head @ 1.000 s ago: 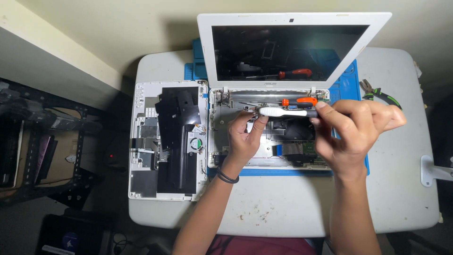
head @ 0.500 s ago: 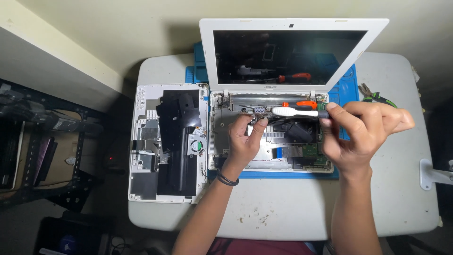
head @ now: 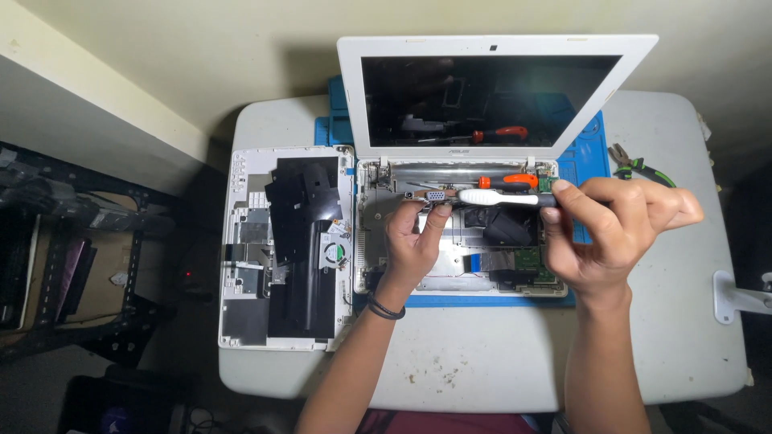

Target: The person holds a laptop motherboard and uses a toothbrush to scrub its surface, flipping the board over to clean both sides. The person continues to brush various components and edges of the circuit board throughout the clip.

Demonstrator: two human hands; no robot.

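The right hand (head: 615,229) pinches the rear end of a white-handled tool (head: 503,197) between thumb and forefinger, while the left hand (head: 414,241) has its fingertips closed around a small board with a blue port (head: 434,195) at the tool's front end. The tool lies level, its long axis running left to right across the opened laptop base (head: 458,233), just in front of the hinge, so the tip points toward the left hand, which is nearer the small board. It looks slim, white and grey, possibly a brush; the tip is hard to make out. An orange-handled screwdriver (head: 507,182) lies just behind it, parallel.
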